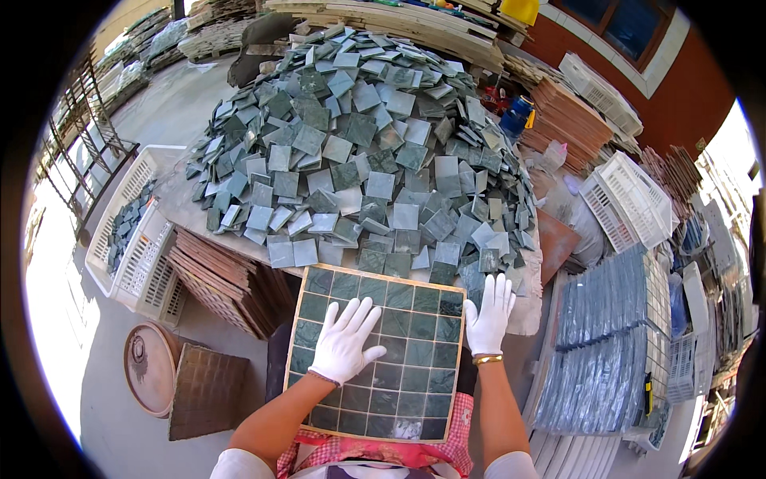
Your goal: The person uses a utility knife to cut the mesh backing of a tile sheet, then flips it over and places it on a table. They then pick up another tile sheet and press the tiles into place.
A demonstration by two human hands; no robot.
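A wood-edged tray (454, 391) filled with rows of dark green square stone tiles (388, 352) rests on my lap, its far edge against the work table. My left hand (345, 340), in a white glove, lies flat on the tiles left of the middle, fingers spread. Just beyond the tray's right edge is my right hand (489, 315), also gloved, with fingers stretched forward and nothing visible in it. A gold bangle (487, 359) circles the right wrist. Past the tray rises a large heap of loose green-grey tiles (351, 152).
A white crate (144, 271) with small tile pieces stands at left by stacked brown boards (227, 279). Below are a round lidded drum (150, 363) and a square panel (209, 391). At right sit plastic-wrapped tile sheets (602, 343), a white basket (630, 199) and a blue jug (517, 116).
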